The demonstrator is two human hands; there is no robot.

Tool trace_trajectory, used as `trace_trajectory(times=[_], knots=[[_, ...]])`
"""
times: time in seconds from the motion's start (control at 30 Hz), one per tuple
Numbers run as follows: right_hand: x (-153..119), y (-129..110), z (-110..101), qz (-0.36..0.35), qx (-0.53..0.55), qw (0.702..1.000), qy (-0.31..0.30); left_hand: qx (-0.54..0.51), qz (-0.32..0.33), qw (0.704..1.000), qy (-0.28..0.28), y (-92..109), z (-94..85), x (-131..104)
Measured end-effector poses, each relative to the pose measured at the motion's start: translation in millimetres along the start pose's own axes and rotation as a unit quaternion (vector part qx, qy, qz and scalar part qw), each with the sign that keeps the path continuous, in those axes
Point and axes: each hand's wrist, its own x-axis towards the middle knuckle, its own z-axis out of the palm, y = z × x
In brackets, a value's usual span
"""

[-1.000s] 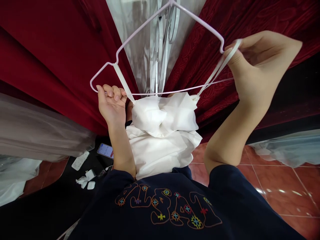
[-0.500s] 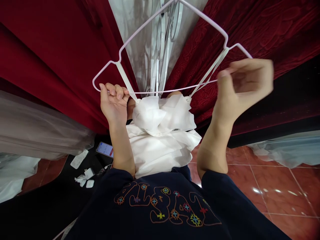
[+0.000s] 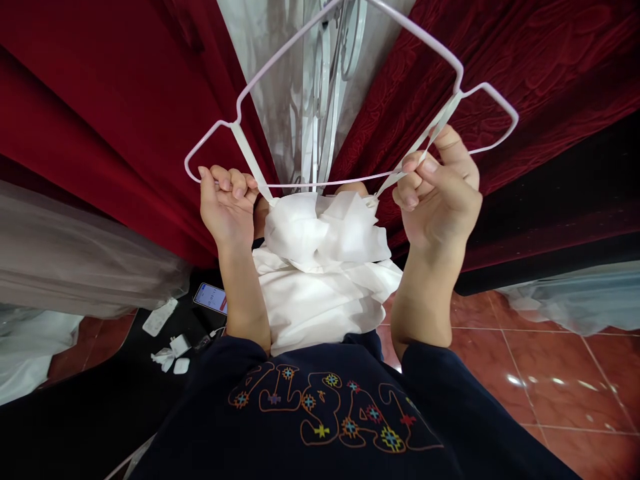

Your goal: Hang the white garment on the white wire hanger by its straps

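A pale pink clothes hanger (image 3: 285,48) is held up in front of me. From its two shoulder notches hang the thin straps of a white garment (image 3: 320,300), which lies gathered over my lap with ruffles at its top. My left hand (image 3: 230,207) is closed round the hanger's lower bar near its left end. My right hand (image 3: 443,190) pinches the right strap (image 3: 430,130) between thumb and finger just below the notch, with the other fingers curled by the lower bar.
Dark red curtains (image 3: 125,100) hang on both sides, with a white metal stand (image 3: 320,100) between them. On a black surface at the left lie a phone (image 3: 210,297), a white charger plug (image 3: 179,345) and other small white items. Red floor tiles (image 3: 550,373) show at the right.
My right hand has moved left from the hanger's right end and now grips the right strap. The hanger's right side has shifted slightly. My left hand has stayed in place.
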Motion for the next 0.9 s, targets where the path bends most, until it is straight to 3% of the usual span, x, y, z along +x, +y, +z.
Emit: trace_trajectory(times=[0.17, 0.33, 0.53, 0.63, 0.73, 0.83, 0.9], knots=[[-7.9, 2.9, 7.6, -0.044, -0.056, 0.997, 0.037, 0.011, -0.004, 1.000, 0.025, -0.4, 1.9, -1.7], [-15.8, -0.2, 14.4, -0.038, -0.115, 0.993, -0.005, -0.007, 0.003, 1.000, 0.013, 0.1, 2.1, -2.4], [-18.6, -5.2, -1.7, 0.014, -0.076, 0.996, -0.054, -0.005, 0.001, 1.000, 0.012, 0.1, -0.3, -1.6], [-19.0, 0.5, -12.8, -0.022, -0.140, 0.990, -0.002, 0.008, 0.001, 1.000, 0.010, -1.7, -0.6, -2.3], [-20.3, 7.7, -19.1, -0.108, -0.198, 0.970, 0.088, 0.021, -0.001, 1.000, 0.015, -2.5, 0.9, -3.5], [-25.1, 7.6, -13.5, -0.214, -0.217, 0.935, 0.183, 0.031, -0.010, 0.999, 0.021, -2.4, 2.9, -3.4], [-29.1, 3.1, -3.3, -0.252, -0.211, 0.926, 0.185, 0.034, -0.009, 0.999, 0.021, -2.3, 3.2, -2.6]])
